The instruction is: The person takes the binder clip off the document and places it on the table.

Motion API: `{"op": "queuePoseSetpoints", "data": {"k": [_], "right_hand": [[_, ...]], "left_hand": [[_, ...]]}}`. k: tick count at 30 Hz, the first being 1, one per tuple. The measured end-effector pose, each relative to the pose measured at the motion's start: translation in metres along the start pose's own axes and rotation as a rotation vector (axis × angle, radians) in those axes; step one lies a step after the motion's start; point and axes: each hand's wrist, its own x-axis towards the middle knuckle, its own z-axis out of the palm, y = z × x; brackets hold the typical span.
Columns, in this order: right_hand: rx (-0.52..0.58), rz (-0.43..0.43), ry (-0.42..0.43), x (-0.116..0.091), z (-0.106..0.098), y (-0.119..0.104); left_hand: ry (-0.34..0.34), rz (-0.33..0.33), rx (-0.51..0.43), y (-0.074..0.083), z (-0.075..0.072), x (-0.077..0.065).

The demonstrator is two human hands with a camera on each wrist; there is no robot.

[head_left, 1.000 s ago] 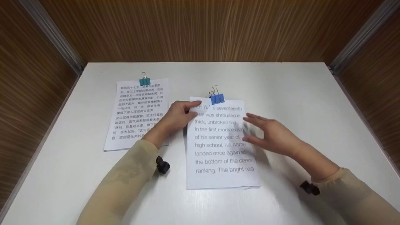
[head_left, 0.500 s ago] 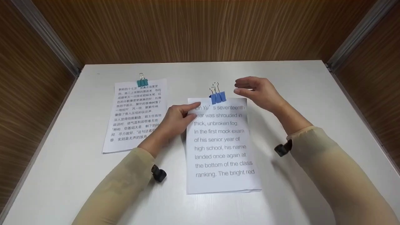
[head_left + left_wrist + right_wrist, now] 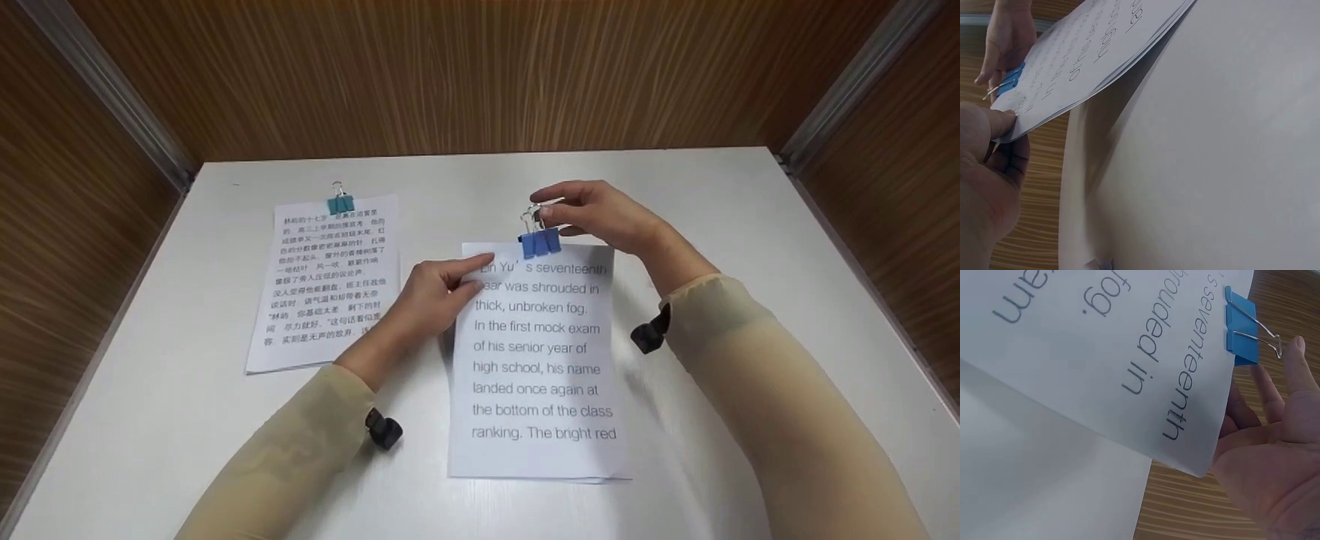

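Observation:
A stack of paper sheets (image 3: 536, 356) with large English print lies tilted up at its far end, in the middle of the head view. My left hand (image 3: 433, 298) pinches its upper left corner, thumb on top and fingers beneath, as the left wrist view shows. A blue binder clip (image 3: 541, 243) bites the top edge, its wire handles standing up. My right hand (image 3: 607, 216) is around these handles with fingers spread. In the right wrist view the thumb (image 3: 1299, 365) is close to the handle tip of the clip (image 3: 1244, 329), and the other fingers reach behind the sheets.
A second stack of paper (image 3: 322, 281) with Chinese print lies flat on the left of the white table (image 3: 157, 330). A teal binder clip (image 3: 340, 204) holds its top edge. Wood-grain panels (image 3: 480, 75) enclose the table at the back and sides.
My right hand has moved from the stack's right edge up and over to the blue binder clip's handles. The left hand keeps its corner, and the stack sits slightly lower in view.

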Motion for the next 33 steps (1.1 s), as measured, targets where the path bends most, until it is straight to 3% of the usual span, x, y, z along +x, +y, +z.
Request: {"op": "queuePoseSetpoints", "data": {"k": [10,20,33], "right_hand": [[0.099,-0.005,-0.009,-0.001,0.002,-0.003],[0.185,-0.036,0.023,0.002,0.006,-0.003],[0.138,-0.092,0.087,0.0,0.015,-0.005]], "left_hand": [[-0.01,0.054,0.026,0.001,0.002,0.002],[0.001,0.053,0.027,0.002,0.002,0.003],[0.004,0.059,0.017,0.001,0.001,0.003]]}}
